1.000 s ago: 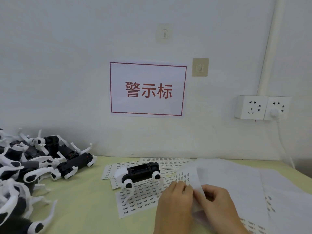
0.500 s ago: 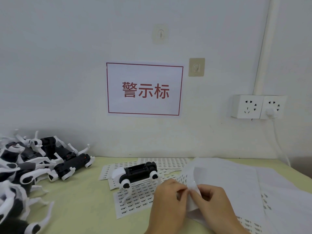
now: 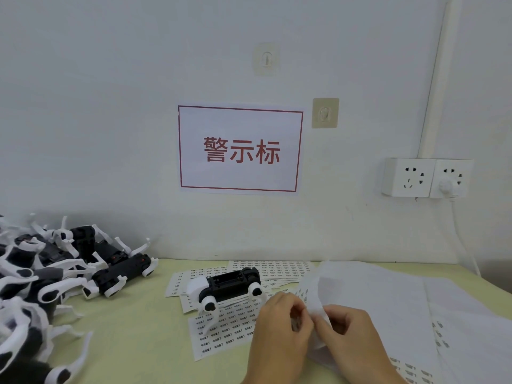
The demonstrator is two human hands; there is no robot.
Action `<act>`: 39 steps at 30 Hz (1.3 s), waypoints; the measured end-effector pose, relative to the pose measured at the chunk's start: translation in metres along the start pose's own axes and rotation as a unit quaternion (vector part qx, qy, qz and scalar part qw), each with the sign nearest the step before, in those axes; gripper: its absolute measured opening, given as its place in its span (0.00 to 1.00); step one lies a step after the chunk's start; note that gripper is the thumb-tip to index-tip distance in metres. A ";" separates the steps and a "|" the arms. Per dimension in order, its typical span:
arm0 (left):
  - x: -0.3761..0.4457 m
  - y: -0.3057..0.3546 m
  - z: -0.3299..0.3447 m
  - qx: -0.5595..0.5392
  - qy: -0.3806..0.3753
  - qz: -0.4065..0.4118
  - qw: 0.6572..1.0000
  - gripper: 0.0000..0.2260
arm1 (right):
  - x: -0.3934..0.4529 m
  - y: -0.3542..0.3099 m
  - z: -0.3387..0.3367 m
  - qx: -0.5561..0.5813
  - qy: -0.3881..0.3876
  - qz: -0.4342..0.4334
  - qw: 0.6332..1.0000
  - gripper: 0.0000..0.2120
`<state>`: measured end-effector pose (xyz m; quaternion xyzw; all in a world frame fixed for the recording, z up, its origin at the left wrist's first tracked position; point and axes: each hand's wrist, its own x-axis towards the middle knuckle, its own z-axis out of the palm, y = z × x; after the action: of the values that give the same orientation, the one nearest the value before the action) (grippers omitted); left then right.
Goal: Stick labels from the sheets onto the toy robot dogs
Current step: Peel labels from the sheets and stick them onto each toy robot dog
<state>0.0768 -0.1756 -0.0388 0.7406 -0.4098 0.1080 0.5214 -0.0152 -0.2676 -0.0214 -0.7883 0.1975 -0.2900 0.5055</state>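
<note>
Lower centre: left hand (image 3: 279, 332) and right hand (image 3: 350, 336) both pinch a lifted sheet (image 3: 318, 295), peeling. Dog (image 3: 225, 285) at centre shows no label; pile (image 3: 41, 275) at left awaits. Early stage, apparently.

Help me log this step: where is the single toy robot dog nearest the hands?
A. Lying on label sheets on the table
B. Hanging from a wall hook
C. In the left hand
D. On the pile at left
A: the toy robot dog lies on the label sheets, apart from both hands.
</note>
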 end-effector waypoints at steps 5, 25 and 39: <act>-0.002 0.001 -0.001 -0.009 -0.002 -0.005 1.000 0.02 | 0.002 0.003 0.001 -0.017 0.009 -0.002 1.000 0.16; 0.000 -0.002 -0.002 0.063 -0.012 0.016 0.998 0.05 | 0.003 0.005 0.001 -0.071 0.024 -0.005 0.997 0.14; 0.007 -0.002 -0.007 -0.102 0.035 -0.154 0.982 0.09 | 0.003 0.008 0.010 -0.122 0.127 0.004 0.984 0.14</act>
<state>0.0848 -0.1729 -0.0332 0.7335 -0.2807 0.0098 0.6189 -0.0071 -0.2657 -0.0308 -0.7997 0.2974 -0.3596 0.3778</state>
